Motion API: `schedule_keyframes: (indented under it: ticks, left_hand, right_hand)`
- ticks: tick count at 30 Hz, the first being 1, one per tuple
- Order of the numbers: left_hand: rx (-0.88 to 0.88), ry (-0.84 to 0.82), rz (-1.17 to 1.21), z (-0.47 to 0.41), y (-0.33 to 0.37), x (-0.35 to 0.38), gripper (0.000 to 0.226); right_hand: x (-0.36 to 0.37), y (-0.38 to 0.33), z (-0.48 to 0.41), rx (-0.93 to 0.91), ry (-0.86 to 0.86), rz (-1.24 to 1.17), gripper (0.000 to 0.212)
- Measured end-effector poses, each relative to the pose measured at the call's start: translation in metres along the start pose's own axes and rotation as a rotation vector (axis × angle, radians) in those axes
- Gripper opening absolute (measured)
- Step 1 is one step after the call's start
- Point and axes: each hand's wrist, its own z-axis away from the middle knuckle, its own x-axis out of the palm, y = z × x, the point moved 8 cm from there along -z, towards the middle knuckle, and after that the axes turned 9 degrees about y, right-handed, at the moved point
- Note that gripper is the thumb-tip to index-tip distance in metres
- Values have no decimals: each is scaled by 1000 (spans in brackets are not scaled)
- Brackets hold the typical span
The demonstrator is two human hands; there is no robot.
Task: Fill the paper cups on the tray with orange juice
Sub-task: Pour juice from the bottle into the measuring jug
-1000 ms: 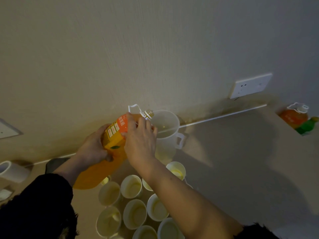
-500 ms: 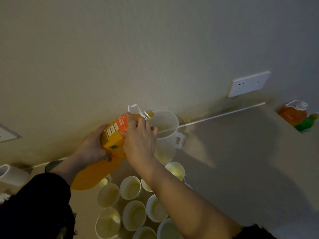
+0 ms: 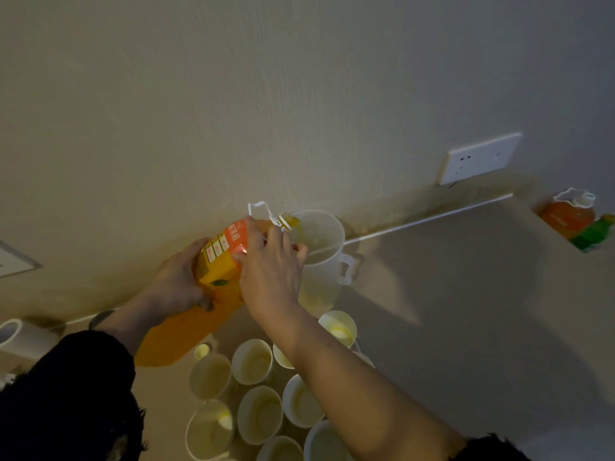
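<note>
Orange plastic juice bottle [image 3: 219, 271], tipped nearly flat, with its open mouth over the rim of a translucent handled jug [image 3: 324, 257] that stands at 1 o'clock of it. The left hand [image 3: 176, 281] wraps the bottle's labelled waist. The right hand [image 3: 269, 271] curls over its shoulder just below the neck, so both hands grip the bottle.

Step judged in hand: decanting juice into the jug ahead of filling the cups; whether juice is running cannot be told. The paper cups [image 3: 253, 361] stand clustered at 6 o'clock of the jug, near it. Neither the tray beneath them nor their fill level can be made out.

The next move likely calls for righting the bottle, setting it down and lifting the jug by its handle.

Label [image 3: 233, 242]: white characters on an orange-red panel and a row of small boxes, too blurred to read.
</note>
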Motion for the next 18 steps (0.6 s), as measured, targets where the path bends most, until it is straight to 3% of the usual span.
schedule_keyframes:
  ticks: [18]
  left_hand:
    - [23,-8,39,4,8,-3,119]
  right_hand:
    - [-3,1,0,-1,20,-7,55]
